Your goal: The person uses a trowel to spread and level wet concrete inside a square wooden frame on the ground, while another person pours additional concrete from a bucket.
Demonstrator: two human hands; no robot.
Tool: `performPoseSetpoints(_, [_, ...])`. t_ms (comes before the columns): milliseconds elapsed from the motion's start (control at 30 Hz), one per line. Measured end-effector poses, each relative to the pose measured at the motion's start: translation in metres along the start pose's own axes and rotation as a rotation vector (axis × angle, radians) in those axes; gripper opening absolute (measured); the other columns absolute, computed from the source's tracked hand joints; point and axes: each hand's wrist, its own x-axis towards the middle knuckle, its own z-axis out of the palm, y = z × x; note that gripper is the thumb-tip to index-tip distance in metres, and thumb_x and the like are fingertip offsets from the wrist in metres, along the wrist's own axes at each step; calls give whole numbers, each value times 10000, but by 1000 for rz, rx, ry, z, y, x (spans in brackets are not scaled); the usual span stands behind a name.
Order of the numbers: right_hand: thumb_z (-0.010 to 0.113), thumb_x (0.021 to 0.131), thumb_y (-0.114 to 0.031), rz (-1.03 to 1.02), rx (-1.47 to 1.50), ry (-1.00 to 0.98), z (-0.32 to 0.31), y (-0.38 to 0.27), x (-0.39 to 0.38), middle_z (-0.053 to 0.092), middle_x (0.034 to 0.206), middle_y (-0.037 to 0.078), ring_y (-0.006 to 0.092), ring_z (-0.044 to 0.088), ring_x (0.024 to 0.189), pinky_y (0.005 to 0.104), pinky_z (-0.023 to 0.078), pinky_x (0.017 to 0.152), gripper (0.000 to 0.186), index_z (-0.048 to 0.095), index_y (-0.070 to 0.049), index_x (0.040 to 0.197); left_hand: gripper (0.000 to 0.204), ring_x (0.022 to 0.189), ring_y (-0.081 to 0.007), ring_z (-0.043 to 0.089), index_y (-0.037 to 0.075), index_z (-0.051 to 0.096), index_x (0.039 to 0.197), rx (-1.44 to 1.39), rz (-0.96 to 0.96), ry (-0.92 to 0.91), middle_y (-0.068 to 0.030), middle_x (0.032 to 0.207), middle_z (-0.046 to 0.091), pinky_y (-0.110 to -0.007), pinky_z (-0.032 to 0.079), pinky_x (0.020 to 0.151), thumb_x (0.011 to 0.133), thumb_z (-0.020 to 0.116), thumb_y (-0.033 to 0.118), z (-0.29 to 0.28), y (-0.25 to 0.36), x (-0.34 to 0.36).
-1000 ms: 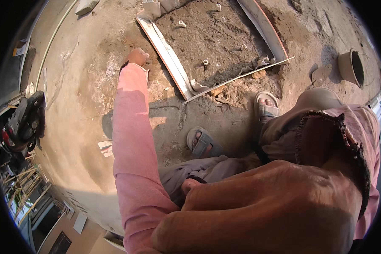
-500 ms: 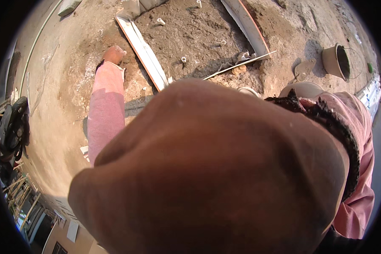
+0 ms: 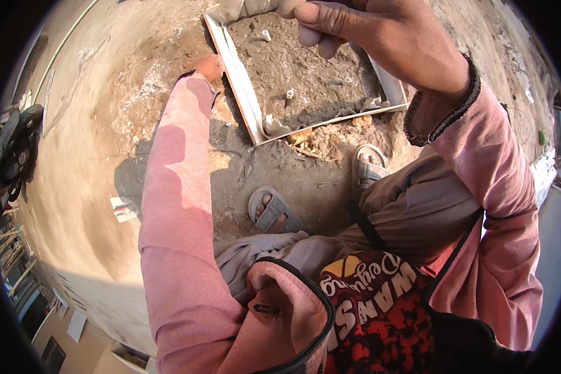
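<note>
My left hand (image 3: 209,67) is beside the outer left edge of a shallow rectangular form (image 3: 235,78) with white inner boards. Its fingers look curled in; what they hold, if anything, is hidden, and I cannot tell whether it touches the board. Wet grey-brown mortar (image 3: 265,68) fills the form, with short white pipe stubs (image 3: 290,94) standing up in it. High over the form's far right part, my right hand (image 3: 361,25) is raised close to the camera. Its thumb and fingers are drawn together, with nothing visible between them; the top of the hand is cut off.
Grey sandals (image 3: 271,212) are on my feet just in front of the form. Broken clods (image 3: 318,140) lie along its near edge. A pale scrap (image 3: 124,209) is on the ground at left. A dark motorbike part (image 3: 20,149) and a hose (image 3: 62,47) are farther left.
My right hand has moved from right in front of the camera up and away, uncovering my legs, sandals and the form's near edge. My left hand appears nearer the form's board.
</note>
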Motion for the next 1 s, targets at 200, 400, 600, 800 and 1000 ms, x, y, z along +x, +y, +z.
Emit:
performPoseSetpoints(200, [546, 932, -154, 21, 17, 5, -8, 15, 9, 612, 786, 35, 89, 569, 709, 226, 486, 640, 166, 597, 3, 925, 125, 804, -279, 608, 101, 626, 798, 9, -14, -67, -101, 824, 640, -397, 456, 697, 718, 656, 193, 26, 21, 7])
performPoseSetpoints(400, [574, 918, -197, -106, 71, 8, -32, -2, -4, 657, 878, 102, 130, 616, 776, 230, 497, 705, 248, 602, 11, 1051, 168, 835, -288, 625, 83, 639, 845, 26, 15, -88, -112, 845, 661, -400, 478, 735, 736, 656, 209, 12, 13, -9])
performPoseSetpoints(600, [577, 909, -181, 187, 16, -452, -76, 76, -76, 660, 928, 116, 186, 627, 879, 306, 494, 802, 239, 650, 33, 986, 266, 700, -213, 611, 42, 641, 769, -108, 67, -153, -89, 742, 642, -353, 456, 641, 808, 620, 304, -29, 95, -20])
performPoseSetpoints(800, [631, 806, -180, 380, -717, -118, -12, 317, -213, 632, 921, 208, 373, 607, 871, 422, 487, 746, 261, 617, 17, 976, 354, 745, -253, 589, 24, 639, 889, -434, 471, -617, -115, 792, 622, -361, 439, 683, 890, 540, 363, -61, 234, -110])
performPoseSetpoints(1000, [614, 799, -422, 661, -911, 260, 27, 417, -189, 598, 1075, 172, 364, 541, 1016, 447, 441, 861, 487, 558, -34, 1087, 454, 1049, -402, 538, 116, 431, 1307, -184, 139, -546, -268, 1208, 497, -460, 439, 884, 882, 511, 256, 126, 232, -162])
